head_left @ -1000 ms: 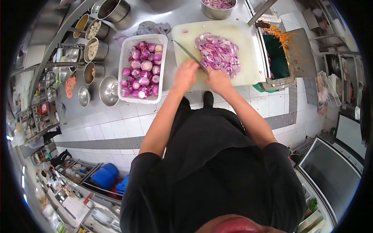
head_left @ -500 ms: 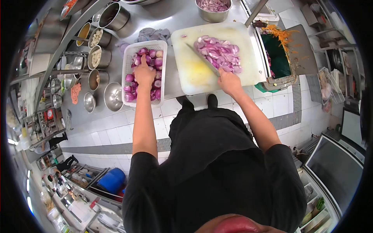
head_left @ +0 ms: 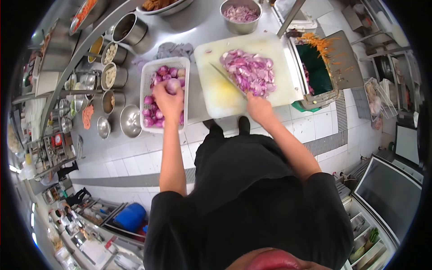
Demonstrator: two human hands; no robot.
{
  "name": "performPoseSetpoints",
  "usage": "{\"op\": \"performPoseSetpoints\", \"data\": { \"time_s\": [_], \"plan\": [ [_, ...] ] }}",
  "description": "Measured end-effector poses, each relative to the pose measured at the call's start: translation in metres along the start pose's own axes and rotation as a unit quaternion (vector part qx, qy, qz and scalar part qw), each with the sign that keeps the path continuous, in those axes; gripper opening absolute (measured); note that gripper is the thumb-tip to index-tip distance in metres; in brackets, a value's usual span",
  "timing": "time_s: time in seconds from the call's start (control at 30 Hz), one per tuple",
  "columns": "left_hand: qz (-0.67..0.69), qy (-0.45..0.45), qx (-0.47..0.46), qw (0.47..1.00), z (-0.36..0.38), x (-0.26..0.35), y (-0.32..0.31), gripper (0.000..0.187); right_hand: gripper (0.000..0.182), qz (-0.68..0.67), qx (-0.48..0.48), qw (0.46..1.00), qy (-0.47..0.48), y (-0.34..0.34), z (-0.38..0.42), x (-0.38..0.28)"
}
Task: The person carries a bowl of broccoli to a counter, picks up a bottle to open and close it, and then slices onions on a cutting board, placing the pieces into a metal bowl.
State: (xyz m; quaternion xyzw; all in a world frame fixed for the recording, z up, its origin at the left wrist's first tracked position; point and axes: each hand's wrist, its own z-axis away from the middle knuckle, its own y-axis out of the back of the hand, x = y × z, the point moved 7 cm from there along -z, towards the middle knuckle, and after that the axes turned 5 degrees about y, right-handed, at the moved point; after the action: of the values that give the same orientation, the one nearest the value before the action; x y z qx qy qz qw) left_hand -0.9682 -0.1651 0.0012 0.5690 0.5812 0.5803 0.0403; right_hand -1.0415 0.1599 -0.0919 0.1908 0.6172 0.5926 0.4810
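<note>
A peeled onion (head_left: 173, 86) is in the fingers of my left hand (head_left: 168, 101), over the white basket (head_left: 186, 101). Purple onions (head_left: 149, 107) lie in the basket below and around that hand. My right hand (head_left: 259, 107) is closed round the handle of a knife (head_left: 227, 78), whose blade points up and left across the white cutting board (head_left: 211, 96). Right of the blade, a heap of sliced onion (head_left: 249, 72) covers part of the board.
A metal bowl of sliced onion (head_left: 241, 28) stands behind the board. The green-lined bin (head_left: 315, 67) is on the right. Metal pots (head_left: 130, 29), an empty bowl (head_left: 131, 120) and a grey cloth (head_left: 173, 50) are at the left. Other people (head_left: 76, 198) are far off at the lower left.
My left hand has taken hold of an onion and lifted it slightly. The knife and my right hand have shifted a little left, and the whole view has tilted slightly.
</note>
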Motion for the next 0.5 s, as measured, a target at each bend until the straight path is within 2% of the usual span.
{"op": "performPoseSetpoints", "data": {
  "time_s": [0.07,0.2,0.23,0.3,0.43,0.5],
  "plan": [
    [0.035,-0.132,-0.051,0.989,0.020,0.051,-0.025,0.039,0.028,-0.014,-0.027,1.000,-0.002,-0.005,0.001,-0.001],
    [0.029,-0.250,-0.160,0.954,0.078,0.074,-0.107,0.038,0.033,0.005,-0.027,1.000,0.002,-0.008,-0.003,0.000],
    [0.028,-0.244,-0.163,0.956,0.087,0.076,-0.106,0.038,0.033,0.004,-0.034,0.999,0.003,-0.005,-0.001,-0.003],
    [0.143,-0.298,-0.201,0.922,0.105,0.087,-0.097,0.044,0.028,0.002,-0.010,1.000,0.006,0.006,0.000,-0.007],
    [0.163,-0.252,-0.205,0.932,0.122,0.081,-0.088,0.045,0.028,0.012,-0.012,1.000,0.023,0.022,0.008,-0.015],
    [0.128,-0.170,-0.165,0.963,0.121,0.061,-0.095,0.045,0.026,0.027,0.013,0.998,0.063,0.031,0.017,-0.024]
  ]
}}
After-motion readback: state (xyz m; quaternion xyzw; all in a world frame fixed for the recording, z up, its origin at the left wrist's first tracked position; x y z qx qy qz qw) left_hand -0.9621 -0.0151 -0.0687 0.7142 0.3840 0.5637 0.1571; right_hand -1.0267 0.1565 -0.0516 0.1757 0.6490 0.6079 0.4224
